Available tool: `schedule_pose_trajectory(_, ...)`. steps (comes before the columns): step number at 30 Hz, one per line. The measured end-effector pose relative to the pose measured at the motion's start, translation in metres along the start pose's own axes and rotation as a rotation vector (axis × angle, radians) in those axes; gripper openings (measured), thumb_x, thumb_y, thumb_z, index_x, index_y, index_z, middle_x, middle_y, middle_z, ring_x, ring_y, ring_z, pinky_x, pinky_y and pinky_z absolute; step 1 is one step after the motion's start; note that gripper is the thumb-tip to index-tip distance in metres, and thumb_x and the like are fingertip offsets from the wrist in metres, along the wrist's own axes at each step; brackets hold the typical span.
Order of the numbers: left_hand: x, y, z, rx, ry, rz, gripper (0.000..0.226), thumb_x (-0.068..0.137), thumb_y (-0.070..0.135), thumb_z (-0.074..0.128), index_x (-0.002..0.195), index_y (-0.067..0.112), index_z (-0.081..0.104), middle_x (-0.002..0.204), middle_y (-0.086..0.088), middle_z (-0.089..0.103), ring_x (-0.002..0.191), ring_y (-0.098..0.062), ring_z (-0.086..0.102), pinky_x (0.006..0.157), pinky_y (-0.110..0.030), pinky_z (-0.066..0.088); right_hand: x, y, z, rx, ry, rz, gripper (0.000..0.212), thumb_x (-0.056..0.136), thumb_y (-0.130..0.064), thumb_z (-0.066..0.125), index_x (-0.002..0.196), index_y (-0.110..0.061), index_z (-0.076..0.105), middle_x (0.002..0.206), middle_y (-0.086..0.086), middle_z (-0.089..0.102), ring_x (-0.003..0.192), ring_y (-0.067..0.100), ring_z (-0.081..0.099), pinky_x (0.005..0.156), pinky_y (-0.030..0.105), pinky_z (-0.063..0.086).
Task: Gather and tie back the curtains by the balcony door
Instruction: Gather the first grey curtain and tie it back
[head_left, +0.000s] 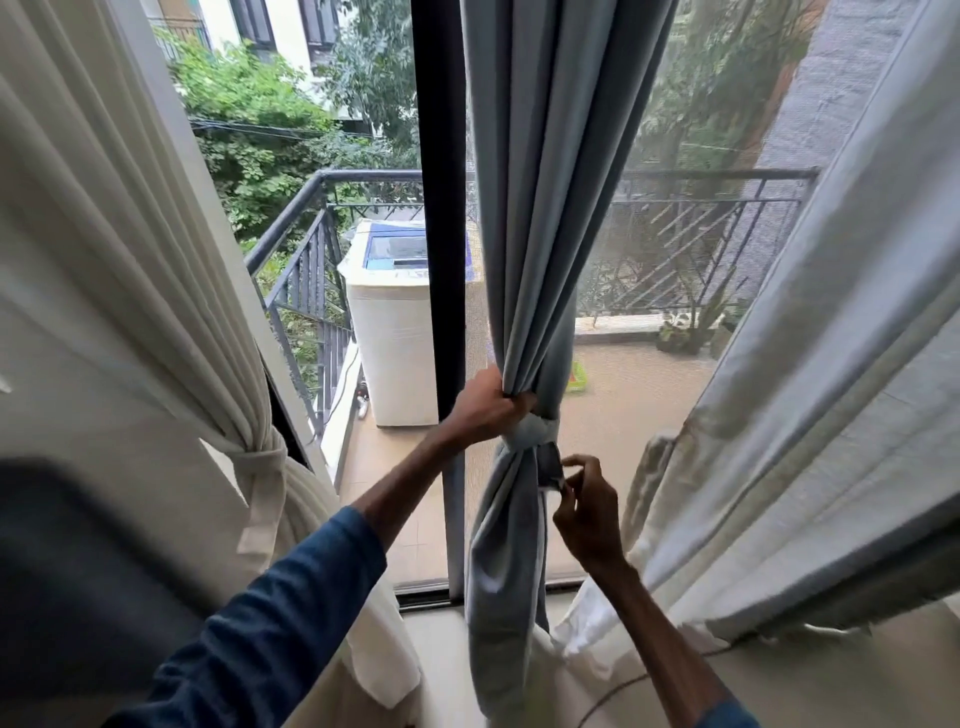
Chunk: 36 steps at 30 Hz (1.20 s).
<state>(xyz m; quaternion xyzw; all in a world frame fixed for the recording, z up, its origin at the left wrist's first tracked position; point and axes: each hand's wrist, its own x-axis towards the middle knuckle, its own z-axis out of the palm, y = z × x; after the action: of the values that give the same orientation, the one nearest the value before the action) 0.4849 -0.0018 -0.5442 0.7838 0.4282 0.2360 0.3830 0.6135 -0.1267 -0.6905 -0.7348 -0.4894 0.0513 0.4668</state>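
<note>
A blue-grey curtain (540, 218) hangs gathered in front of the dark door frame (439, 208). A tie band of the same cloth (532, 434) is wrapped round it at waist height. My left hand (485, 405) grips the bunched folds just above the band. Below and to the right, my right hand (584, 506) pinches the loose end of the band (550, 473). A cream curtain (130, 291) on the left is held back by its own cream tie (262, 462).
A pale sheer curtain (810, 395) hangs loose on the right, its hem lying on the floor. Behind the glass and mesh screen lie the balcony with a white washing machine (392, 332), a black railing (701, 244) and potted plants (680, 332).
</note>
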Motion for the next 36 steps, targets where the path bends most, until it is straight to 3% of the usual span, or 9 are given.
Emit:
schedule_pose_trajectory(3,-0.004,0.002,0.003,0.073,-0.026,0.021,0.017,0.083,0.016,0.063,0.068,0.015,0.055,0.069,-0.001,0.057,0.066,-0.021,0.054,0.050,-0.025,0.035,-0.006,0.011,0.005,-0.017,-0.026,-0.028,0.039,0.072,0.012,0.053,0.102,-0.013,0.057,0.068,-0.004,0.063,0.065,0.019,0.064,0.062,0.035,0.048)
schedule_pose_trajectory(7,-0.008,-0.001,0.007,0.124,0.050,-0.015,0.025,0.085,0.036,0.058,0.089,0.011,0.061,0.082,-0.004,0.060,0.070,-0.023,0.057,0.057,-0.027,0.039,0.007,0.003,0.000,0.121,-0.143,0.027,0.027,0.081,0.003,0.067,0.100,-0.017,0.067,0.080,-0.012,0.070,0.077,0.005,0.067,0.062,0.017,0.047)
schedule_pose_trajectory(11,-0.007,-0.007,0.005,0.158,0.073,-0.011,0.033,0.077,0.048,0.049,0.081,0.016,0.054,0.073,-0.002,0.058,0.070,-0.028,0.061,0.054,-0.028,0.039,0.029,-0.005,-0.013,0.306,-0.357,0.101,0.031,0.083,-0.004,0.076,0.105,-0.025,0.071,0.101,-0.010,0.074,0.099,0.010,0.068,0.083,0.026,0.054)
schedule_pose_trajectory(18,-0.012,-0.013,0.009,0.145,0.052,0.074,0.020,0.089,0.033,0.060,0.077,0.019,0.054,0.067,0.004,0.053,0.061,-0.019,0.054,0.050,-0.025,0.037,0.034,-0.007,-0.004,0.115,-0.158,0.064,0.007,0.085,-0.015,0.078,0.091,-0.019,0.081,0.082,-0.010,0.077,0.075,-0.018,0.065,0.068,0.002,0.044)
schedule_pose_trajectory(21,-0.012,-0.017,0.010,0.143,0.032,0.122,0.027,0.085,0.046,0.059,0.068,0.026,0.052,0.066,0.006,0.054,0.064,-0.021,0.057,0.052,-0.026,0.040,0.031,0.001,0.001,0.050,-0.138,0.030,0.006,0.084,-0.013,0.077,0.084,-0.018,0.079,0.079,-0.009,0.077,0.076,-0.012,0.065,0.066,0.001,0.040)
schedule_pose_trajectory(24,-0.015,-0.019,0.012,0.168,0.027,0.183,0.023,0.090,0.047,0.064,0.087,0.025,0.068,0.077,0.007,0.062,0.067,-0.014,0.059,0.052,-0.023,0.042,0.035,0.003,0.006,0.051,-0.183,0.042,0.007,0.087,-0.014,0.074,0.082,-0.019,0.076,0.072,-0.011,0.073,0.070,-0.005,0.067,0.062,0.010,0.046)
schedule_pose_trajectory(29,-0.008,-0.024,0.012,0.218,0.099,0.253,0.050,0.084,0.070,0.059,0.103,0.025,0.069,0.089,0.005,0.070,0.075,-0.013,0.065,0.059,-0.025,0.051,0.046,-0.003,0.005,0.281,-0.383,0.219,0.007,0.094,-0.012,0.069,0.090,-0.018,0.069,0.085,0.001,0.073,0.068,0.005,0.069,0.061,0.022,0.052)
schedule_pose_trajectory(33,0.000,-0.026,0.014,0.211,0.070,0.267,0.063,0.074,0.084,0.055,0.104,0.030,0.065,0.089,0.009,0.068,0.076,-0.010,0.065,0.061,-0.028,0.055,0.046,0.002,0.007,0.351,-0.473,0.335,0.014,0.089,-0.001,0.069,0.092,-0.014,0.067,0.089,0.011,0.070,0.071,0.021,0.068,0.051,0.026,0.052)
schedule_pose_trajectory(36,0.003,-0.020,0.011,0.212,0.053,0.275,0.051,0.069,0.081,0.064,0.090,0.035,0.062,0.078,0.015,0.063,0.071,-0.005,0.061,0.056,-0.022,0.048,0.049,0.004,0.004,0.394,-0.407,0.394,0.008,0.088,-0.005,0.072,0.092,-0.011,0.070,0.083,0.013,0.072,0.068,0.023,0.068,0.047,0.025,0.050)
